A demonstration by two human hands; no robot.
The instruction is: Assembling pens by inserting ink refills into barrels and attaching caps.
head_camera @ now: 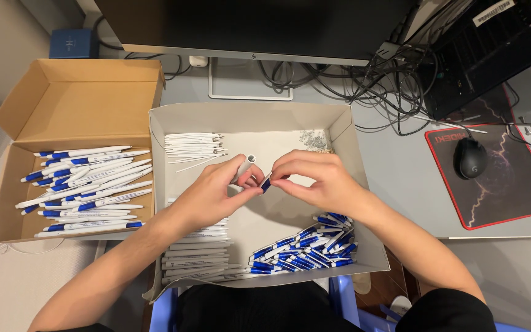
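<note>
White pen barrel (245, 167), open end up, tilted, held over middle of grey tray (250, 117) on tabletop (401, 172). Left hand (213, 193) curled closed around barrel's lower part. Right hand (314, 178) pinches small blue pen piece (265, 183) between thumb and fingers, just beside barrel. Both forearms reach in from below. In tray: white refills (193, 147), white barrels (195, 255), blue clip parts (305, 249). Left, cardboard box (81, 86) of finished blue-and-white pens (87, 184).

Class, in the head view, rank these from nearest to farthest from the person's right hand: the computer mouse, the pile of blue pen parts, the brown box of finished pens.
From the right hand:
1. Pile of blue pen parts, just below it in the white tray.
2. Computer mouse, off to the right on its mat.
3. Brown box of finished pens, far left.
</note>
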